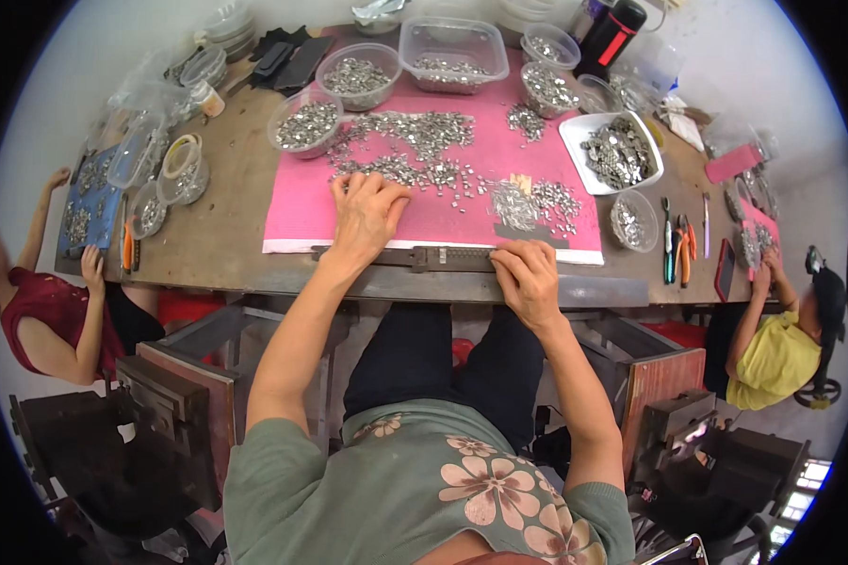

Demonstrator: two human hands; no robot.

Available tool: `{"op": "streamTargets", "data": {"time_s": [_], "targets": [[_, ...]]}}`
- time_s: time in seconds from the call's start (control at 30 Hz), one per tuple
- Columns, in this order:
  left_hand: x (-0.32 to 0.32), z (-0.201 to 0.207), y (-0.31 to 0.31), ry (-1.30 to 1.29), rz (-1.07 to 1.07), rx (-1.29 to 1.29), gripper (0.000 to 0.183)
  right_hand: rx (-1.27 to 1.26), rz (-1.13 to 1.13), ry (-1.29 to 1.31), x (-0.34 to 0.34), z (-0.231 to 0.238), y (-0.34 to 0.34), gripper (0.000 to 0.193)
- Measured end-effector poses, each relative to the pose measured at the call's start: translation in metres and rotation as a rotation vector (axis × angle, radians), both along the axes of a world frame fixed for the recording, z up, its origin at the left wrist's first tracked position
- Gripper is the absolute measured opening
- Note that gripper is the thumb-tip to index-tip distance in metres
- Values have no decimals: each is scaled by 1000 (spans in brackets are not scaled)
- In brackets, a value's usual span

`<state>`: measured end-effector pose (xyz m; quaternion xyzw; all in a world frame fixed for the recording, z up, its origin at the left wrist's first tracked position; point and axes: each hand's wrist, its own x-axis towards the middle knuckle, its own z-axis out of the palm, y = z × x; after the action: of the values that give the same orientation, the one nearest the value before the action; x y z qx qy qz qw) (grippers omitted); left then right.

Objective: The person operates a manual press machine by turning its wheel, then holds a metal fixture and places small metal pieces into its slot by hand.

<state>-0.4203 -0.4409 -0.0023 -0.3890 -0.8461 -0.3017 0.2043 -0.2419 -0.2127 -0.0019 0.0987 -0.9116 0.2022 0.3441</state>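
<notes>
Bare hands reach over a pink mat (297,209) scattered with small metal pieces (424,134) at a shared table (231,193).
The left hand (369,217) bends its fingers down at the near-left rim of the scattered pieces; whether they pinch one cannot be seen. The right hand (530,282), fingers curled close together with the thumb, rests at the right end of a dark metal bar (457,257), its exact grip unclear. The bar lies along the mat's near edge, beside the table's front edge. A white tray (573,155) of metal parts sits across the mat's right edge; orange-handled pliers (684,252) lie beyond it, near the table's front edge. Co-workers sit at either end.
</notes>
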Motion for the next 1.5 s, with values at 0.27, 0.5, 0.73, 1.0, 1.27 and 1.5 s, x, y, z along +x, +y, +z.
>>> {"op": "streamTargets", "data": {"time_s": [0.27, 0.5, 0.73, 1.0, 1.27, 1.5], "targets": [[5, 3, 2, -19, 5, -20, 9, -183, -25, -63, 0, 3, 0, 16], [61, 13, 18, -275, -230, 151, 4, -254, -65, -96, 0, 1, -2, 12], [75, 4, 26, -119, -237, 130, 7, -332, -63, -134, 0, 1, -1, 8], [73, 7, 21, -147, -277, 124, 9, -256, -53, -130, -1, -1, -1, 17], [65, 9, 15, -378, -375, 225, 12, -272, -69, -166, -1, -4, 3, 20], [73, 6, 22, -175, -274, 250, 19, -308, -59, -141, 0, -5, 1, 16]]}}
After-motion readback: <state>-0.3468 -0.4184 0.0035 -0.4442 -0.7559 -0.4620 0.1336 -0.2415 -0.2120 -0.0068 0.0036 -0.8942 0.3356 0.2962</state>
